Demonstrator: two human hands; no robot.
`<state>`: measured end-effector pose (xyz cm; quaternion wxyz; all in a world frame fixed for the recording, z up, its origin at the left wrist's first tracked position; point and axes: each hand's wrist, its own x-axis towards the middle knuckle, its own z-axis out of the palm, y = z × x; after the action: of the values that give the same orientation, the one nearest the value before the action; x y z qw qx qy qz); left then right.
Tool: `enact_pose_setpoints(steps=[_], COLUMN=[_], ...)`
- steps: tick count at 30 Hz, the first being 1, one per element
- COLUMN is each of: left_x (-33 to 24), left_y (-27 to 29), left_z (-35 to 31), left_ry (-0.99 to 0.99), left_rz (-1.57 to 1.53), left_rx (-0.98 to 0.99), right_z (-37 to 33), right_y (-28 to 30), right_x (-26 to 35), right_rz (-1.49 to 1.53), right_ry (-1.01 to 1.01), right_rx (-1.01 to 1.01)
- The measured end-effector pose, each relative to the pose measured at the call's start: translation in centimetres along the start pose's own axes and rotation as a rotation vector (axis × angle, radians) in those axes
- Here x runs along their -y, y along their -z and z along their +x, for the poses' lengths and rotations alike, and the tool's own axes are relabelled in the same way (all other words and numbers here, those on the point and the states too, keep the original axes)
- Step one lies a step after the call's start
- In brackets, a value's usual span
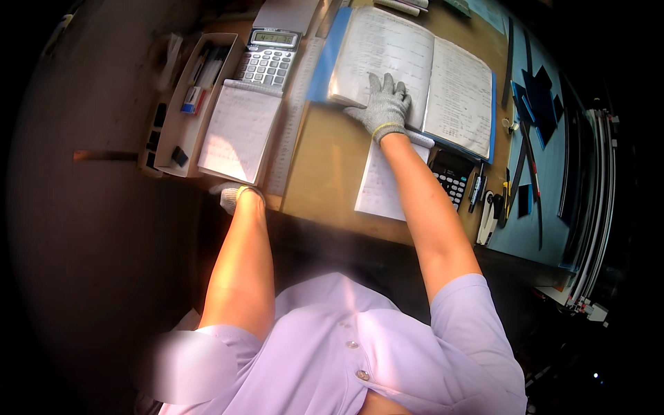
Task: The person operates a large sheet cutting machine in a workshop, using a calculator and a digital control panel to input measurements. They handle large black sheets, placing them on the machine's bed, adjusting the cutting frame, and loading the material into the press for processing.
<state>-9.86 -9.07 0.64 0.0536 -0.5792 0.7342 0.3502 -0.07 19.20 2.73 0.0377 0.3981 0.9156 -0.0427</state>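
My right hand [387,107], in a grey knit glove, lies flat with fingers spread on the left page of an open book [456,90] with handwritten pages and a blue cover. Below that wrist, a white notepad [380,181] is partly covered by my forearm. My left hand [232,198], gloved too, is at the table's front edge, just below a spiral notepad [238,131]. Most of its fingers are hidden, so whether it grips anything does not show.
A long open box [164,149] with pens stands at the left beside a silver calculator [268,59]. A black calculator [449,181], a marker [477,188] and a stapler [490,218] lie right of my forearm. Dark offcuts [536,104] cover part of a light blue surface [512,235] farther right.
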Motion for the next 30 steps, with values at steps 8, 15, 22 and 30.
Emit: enact_pose_setpoints(steps=[8,15,22,30], left_x=[-0.1,1.4,2.5,2.4], left_y=[-0.7,-5.3,-6.8,-7.1], left_z=[0.7,7.8,8.6,8.8], left_ry=[0.006,-0.079,-0.071,-0.061], left_rz=[-0.022,-0.065,-0.157,-0.095], left_rx=[0.008,-0.143,-0.166,-0.180], right_z=[0.5,1.5,2.4,5.5], right_y=[-2.0,-3.4,6.8,17.2], right_x=[-1.8,-0.9,-5.5,-13.8], right_rz=[-0.021,-0.217,0.087,0.038], right_ry=[0.292,0.337,0.244,0.280], right_rx=[-0.140,-0.436,-0.153,-0.385])
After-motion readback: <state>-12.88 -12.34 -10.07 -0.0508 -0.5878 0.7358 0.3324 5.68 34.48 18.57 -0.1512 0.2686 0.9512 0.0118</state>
